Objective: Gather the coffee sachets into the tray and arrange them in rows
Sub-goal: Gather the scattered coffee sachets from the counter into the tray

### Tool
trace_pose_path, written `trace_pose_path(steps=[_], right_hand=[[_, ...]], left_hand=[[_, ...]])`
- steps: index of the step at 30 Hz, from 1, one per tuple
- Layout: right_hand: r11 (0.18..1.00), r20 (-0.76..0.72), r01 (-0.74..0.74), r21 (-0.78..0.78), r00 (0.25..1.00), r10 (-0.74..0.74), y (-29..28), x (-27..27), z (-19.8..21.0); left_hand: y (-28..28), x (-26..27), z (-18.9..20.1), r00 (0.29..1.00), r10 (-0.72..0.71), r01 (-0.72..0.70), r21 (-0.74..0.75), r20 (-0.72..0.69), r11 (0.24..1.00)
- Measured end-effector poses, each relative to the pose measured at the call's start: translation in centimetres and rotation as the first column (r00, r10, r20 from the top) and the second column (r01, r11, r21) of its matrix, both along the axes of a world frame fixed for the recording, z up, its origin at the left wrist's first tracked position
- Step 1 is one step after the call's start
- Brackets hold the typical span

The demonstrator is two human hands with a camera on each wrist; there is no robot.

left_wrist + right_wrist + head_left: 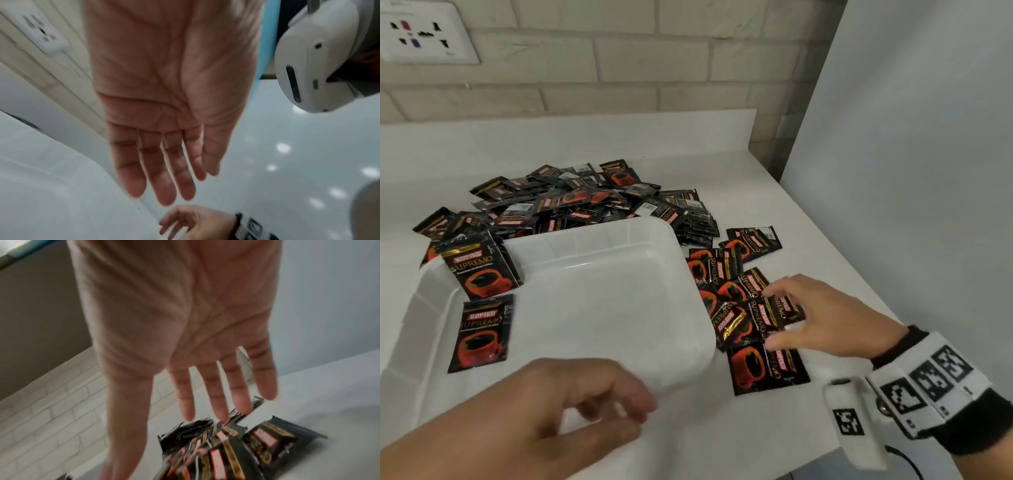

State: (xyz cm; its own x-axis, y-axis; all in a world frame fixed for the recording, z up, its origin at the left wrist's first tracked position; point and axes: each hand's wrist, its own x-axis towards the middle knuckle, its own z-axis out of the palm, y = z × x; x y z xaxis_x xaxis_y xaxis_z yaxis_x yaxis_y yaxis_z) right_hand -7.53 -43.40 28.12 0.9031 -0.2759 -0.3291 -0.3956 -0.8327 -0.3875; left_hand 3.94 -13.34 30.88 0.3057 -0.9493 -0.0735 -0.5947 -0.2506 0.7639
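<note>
A white plastic tray sits on the counter with two black-and-red coffee sachets along its left side. A big heap of sachets lies behind the tray. More sachets are spread to its right. My right hand hovers over that right-hand spread with its fingers spread and straight, holding nothing. My left hand hangs over the tray's near edge, fingers relaxed and empty.
The white counter ends close in front of me and at a pale wall panel on the right. A brick wall with a socket plate stands behind. A marker wristband sits on my right wrist.
</note>
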Motion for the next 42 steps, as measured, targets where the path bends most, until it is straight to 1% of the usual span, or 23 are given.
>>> trace_pose_path(steps=[1,2,3,4,5,6,8,9,11,12,14,16,19,21,24,27,30,33,35,38,40,42], right_hand=[[0.998,-0.079,-0.045,-0.047,0.996,0.041,0.3,-0.3,-0.4],[0.992,-0.136,-0.092,-0.082,0.988,0.08,0.6,-0.6,-1.0],[0.985,-0.158,-0.13,-0.114,0.981,0.112,1.1,-0.9,-1.6],[0.977,-0.146,-0.155,-0.148,0.98,0.133,1.4,-1.0,-2.3],[0.973,-0.116,-0.158,-0.171,0.983,0.139,1.7,-1.2,-2.9],[0.975,-0.08,-0.14,-0.173,0.989,0.128,1.8,-1.2,-3.3],[0.988,-0.049,-0.088,-0.128,0.995,0.083,1.8,-1.3,-3.6],[0.992,-0.064,-0.076,-0.1,0.995,0.07,1.6,-1.4,-3.5],[0.995,-0.106,-0.076,-0.059,0.992,0.069,1.0,-1.7,-2.8],[0.996,-0.1,-0.075,-0.04,0.993,0.07,0.6,-1.8,-2.3],[0.992,-0.067,-0.114,-0.05,0.992,0.11,-0.1,-1.6,-1.3],[0.977,-0.051,-0.182,-0.112,0.983,0.177,-0.3,-0.6,-1.0],[0.951,-0.048,-0.28,-0.131,0.96,0.277,0.9,1.6,-2.1],[0.943,-0.046,-0.309,-0.123,0.951,0.305,1.5,2.5,-3.0],[0.964,0.035,-0.255,-0.08,0.965,0.258,1.6,2.8,-3.2],[0.984,0.091,-0.163,0.07,0.983,0.157,1.1,2.6,-3.2],[0.982,0.096,-0.08,0.174,0.993,0.064,0.0,1.8,-2.1],[0.963,0.05,-0.018,0.269,0.999,0.005,-1.5,1.0,0.4],[0.948,0.059,-0.023,0.317,0.998,0.004,-2.3,0.9,1.9],[0.947,0.117,-0.094,0.309,0.991,0.06,-2.6,2.4,3.2],[0.951,0.111,-0.146,0.273,0.987,0.12,-2.1,4.4,2.7],[0.949,0.087,-0.141,0.281,0.989,0.121,-1.1,6.4,1.4]], left_hand=[[-1.3,-0.6,1.0,0.999,-0.039,0.039,-0.009,-0.03,0.999],[-2.7,-1.1,1.1,0.997,-0.078,0.078,-0.048,0.005,0.996],[-4.1,-1.4,1.1,0.988,-0.117,0.123,-0.064,0.1,0.99],[-5.3,-1.8,0.7,0.969,-0.142,0.152,-0.035,0.203,0.988],[-6.3,-2.0,0.2,0.949,-0.158,0.164,0.003,0.273,0.987],[-7.1,-2.1,0.3,0.956,-0.131,0.136,-0.003,0.261,0.991],[-7.9,-2.0,0.6,0.969,-0.097,0.102,-0.014,0.226,0.995],[-8.0,-1.9,0.4,0.969,-0.077,0.087,-0.033,0.237,0.996],[-7.9,-1.7,0.1,0.975,-0.072,0.072,0.007,0.21,0.997],[-7.8,-1.7,0.1,0.977,-0.078,0.076,0.021,0.2,0.997],[-7.4,-1.6,-0.4,0.981,-0.062,0.058,0.029,0.186,0.998],[-7.2,-1.7,-0.5,0.986,-0.042,0.037,0.038,0.164,0.999],[-7.2,-1.7,-0.4,0.992,-0.033,0.03,0.025,0.125,0.999],[-7.1,-1.7,-0.3,0.992,-0.022,0.018,0.038,0.127,0.999],[-6.7,-1.7,-0.2,0.993,-0.003,-0.003,0.057,0.114,0.998],[-6.6,-1.6,-0.4,0.995,0.02,-0.027,0.071,0.098,0.997],[-6.7,-1.6,-0.4,0.995,0.039,-0.046,0.074,0.093,0.996],[-6.8,-1.5,0.1,0.992,0.089,-0.094,0.049,0.092,0.994],[-6.8,-1.4,0.3,0.987,0.128,-0.13,0.014,0.098,0.991],[-7.0,-1.5,0.6,0.984,0.154,-0.156,0.007,0.086,0.988],[-7.1,-1.7,0.6,0.986,0.151,-0.152,0.013,0.065,0.988],[-7.3,-1.9,0.4,0.988,0.14,-0.142,0.022,0.059,0.99]])
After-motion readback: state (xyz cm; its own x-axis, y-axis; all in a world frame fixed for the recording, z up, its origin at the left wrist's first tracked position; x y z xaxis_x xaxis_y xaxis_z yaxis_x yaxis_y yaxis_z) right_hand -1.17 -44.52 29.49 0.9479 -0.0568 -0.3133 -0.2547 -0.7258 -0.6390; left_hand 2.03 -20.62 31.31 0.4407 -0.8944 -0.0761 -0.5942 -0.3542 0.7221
